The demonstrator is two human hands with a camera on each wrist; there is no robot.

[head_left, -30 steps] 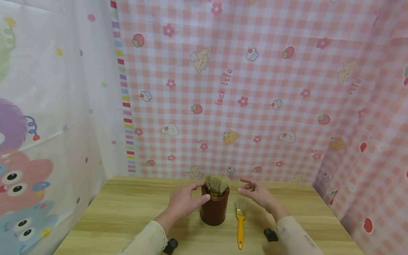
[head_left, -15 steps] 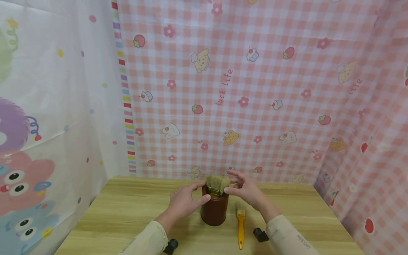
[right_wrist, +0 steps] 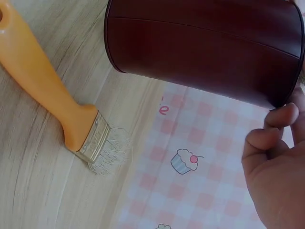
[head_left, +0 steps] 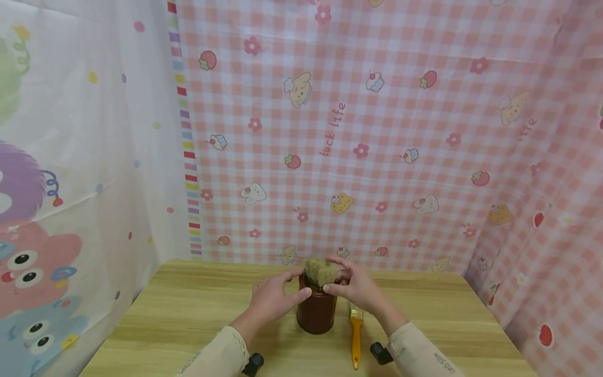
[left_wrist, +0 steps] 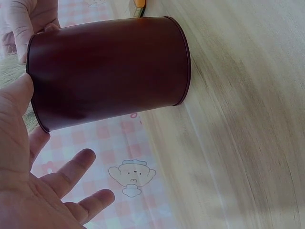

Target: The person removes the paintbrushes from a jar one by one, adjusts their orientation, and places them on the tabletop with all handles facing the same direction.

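Readable text: "luck life" lettering (head_left: 333, 129) on the pink checked curtain (head_left: 268, 94), plus "life" further right; marks on the sleeves (head_left: 444, 361) were too small to read. Count: two hands, one holder, one loose brush, two black pieces (head_left: 380, 353) by the cuffs; number of brushes inside the holder unclear, bristle clumps (head_left: 321, 272) overlapped. Holder (head_left: 316, 314) was a smooth dark red-brown cylinder, fine seam up the side, edging at rim and base, upright mid-table on the pale wood-grain table (head_left: 188, 303), bristles standing out of its top. Left hand (head_left: 275, 294) held its rim lightly between thumb and forefinger, remaining fingers spread. Right hand (head_left: 355, 285) was narrowed, thumb in front of the bristles and forefinger behind; couldn't tell if it had actually pinched a brush. Loose brush (head_left: 356, 337) lay flat just right of the holder, not touching: orange handle, hole in the end, gold-toned metal band, ragged pale bristles pointing away from the person.
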